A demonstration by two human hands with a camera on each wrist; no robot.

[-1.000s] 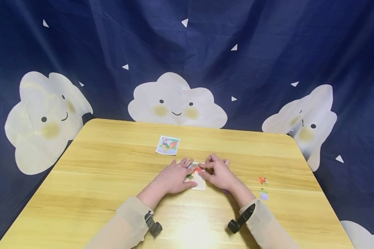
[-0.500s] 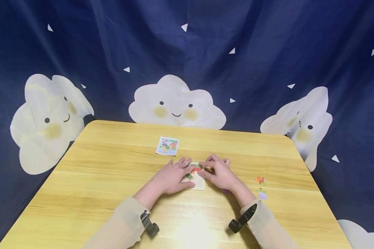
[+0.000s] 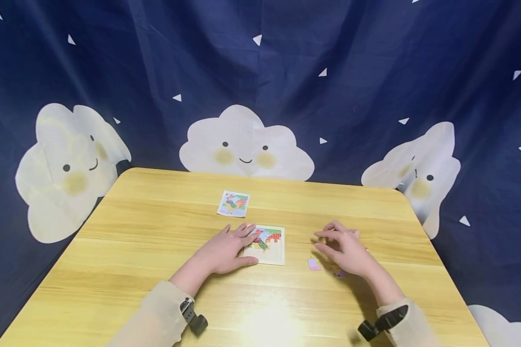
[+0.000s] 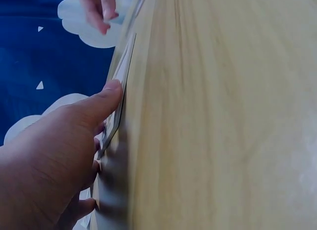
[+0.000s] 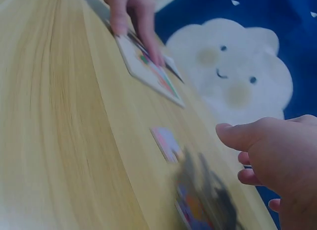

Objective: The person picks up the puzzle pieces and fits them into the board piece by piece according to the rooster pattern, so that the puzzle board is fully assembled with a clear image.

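A small puzzle board (image 3: 272,246) (image 5: 148,67) with a partly built colourful picture lies at the table's middle. My left hand (image 3: 239,246) (image 4: 74,141) rests flat on the board's left side, fingers straight on top and thumb against its front edge (image 4: 126,62). My right hand (image 3: 336,243) (image 5: 267,151) hovers to the right of the board with loosely curled fingers and holds nothing I can see. A loose pink piece (image 3: 314,264) (image 5: 167,143) lies just left of it. Another piece (image 3: 339,273) (image 5: 190,207) sits half hidden in the hand's shadow.
A small printed picture card (image 3: 233,203) lies behind the board. The wooden table (image 3: 156,289) has rounded corners, and a dark blue cloth with white clouds (image 3: 245,142) hangs behind it. More pieces at the right are hidden under my right hand.
My right hand has left the board and moved right, over the loose pieces. The board now shows its placed pieces uncovered. The left hand slid slightly left but stays on the board.
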